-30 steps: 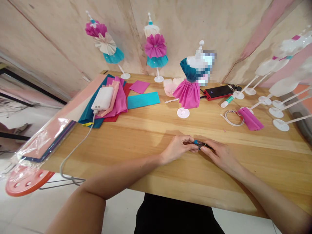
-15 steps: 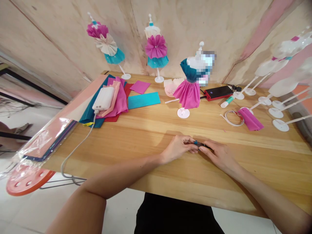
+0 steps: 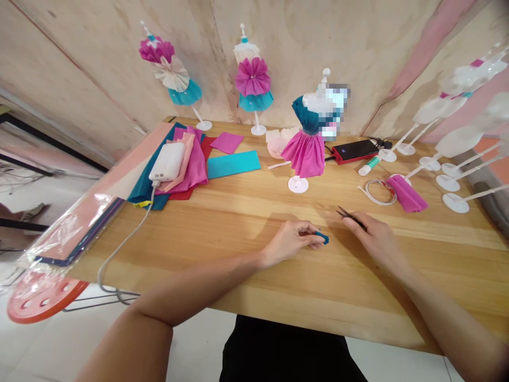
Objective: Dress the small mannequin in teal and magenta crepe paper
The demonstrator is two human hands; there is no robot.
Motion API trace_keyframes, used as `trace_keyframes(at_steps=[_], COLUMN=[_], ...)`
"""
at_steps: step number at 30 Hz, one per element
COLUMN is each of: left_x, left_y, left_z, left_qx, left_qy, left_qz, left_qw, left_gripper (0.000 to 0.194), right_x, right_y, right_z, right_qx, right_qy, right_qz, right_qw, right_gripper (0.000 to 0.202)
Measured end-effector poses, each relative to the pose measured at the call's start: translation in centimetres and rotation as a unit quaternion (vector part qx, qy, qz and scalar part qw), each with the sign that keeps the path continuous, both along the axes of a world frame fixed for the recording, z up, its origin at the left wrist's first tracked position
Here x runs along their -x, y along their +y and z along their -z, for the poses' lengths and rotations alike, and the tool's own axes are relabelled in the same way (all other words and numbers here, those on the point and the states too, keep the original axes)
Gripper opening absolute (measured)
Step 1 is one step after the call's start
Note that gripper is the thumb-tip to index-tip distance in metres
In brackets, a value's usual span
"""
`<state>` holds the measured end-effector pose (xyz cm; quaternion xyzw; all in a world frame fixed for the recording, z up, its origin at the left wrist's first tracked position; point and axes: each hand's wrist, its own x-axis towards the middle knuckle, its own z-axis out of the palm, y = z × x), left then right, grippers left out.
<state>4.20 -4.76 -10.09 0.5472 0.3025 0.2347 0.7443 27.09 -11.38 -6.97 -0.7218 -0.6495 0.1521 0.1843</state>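
Note:
My left hand [image 3: 294, 240] pinches a small gathered piece of dark teal paper [image 3: 323, 237] just above the table. To its right, my right hand [image 3: 371, 233] is closed around black tweezers [image 3: 350, 216], whose two tips point up and left, slightly apart. The tweezers and the teal paper do not touch. Beyond the hands stands a white mini dress form [image 3: 298, 184] on a round base, wearing a teal paper top and a pleated magenta paper skirt [image 3: 306, 154].
Two dressed forms [image 3: 253, 77] stand by the wall; several bare ones [image 3: 455, 202] are at right. Coloured paper with a white power bank [image 3: 167, 162] lies left, beside a turquoise strip [image 3: 234, 164]. A red-black power bank [image 3: 355, 151], glue stick [image 3: 369, 165] and magenta roll [image 3: 406, 193] lie right.
My right hand has moved right and slightly up with the tweezers, away from the teal paper. My left hand stays in place, and more of the teal paper shows.

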Motion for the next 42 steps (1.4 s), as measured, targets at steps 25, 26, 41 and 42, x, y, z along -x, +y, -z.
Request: trace_keyframes(at_steps=[25, 26, 41, 42], left_x=[-0.1, -0.1, -0.1, -0.1], left_y=[-0.4, -0.3, -0.2, -0.1], left_z=[-0.7, -0.8, -0.8, -0.9], left_qx=[-0.168, -0.177, -0.173, -0.176], left_qy=[0.05, 0.055, 0.053, 0.053], left_qz=[-0.015, -0.01, -0.032, -0.027], left_qw=[0.984, 0.983, 0.983, 0.983], left_gripper=[0.051, 0.048, 0.033, 0.031], right_x=[4.8, 5.0, 5.4, 5.4], right_y=[-1.5, -1.5, -1.2, -1.2], right_z=[0.0, 0.1, 1.9, 1.8], right_qx=[-0.051, -0.056, -0.138, -0.137], right_qy=[0.181, 0.192, 0.055, 0.059], right_qz=[-0.04, -0.037, -0.094, -0.101], right_qw=[0.981, 0.979, 0.984, 0.984], right_gripper=[0.021, 0.022, 0.012, 0.013])
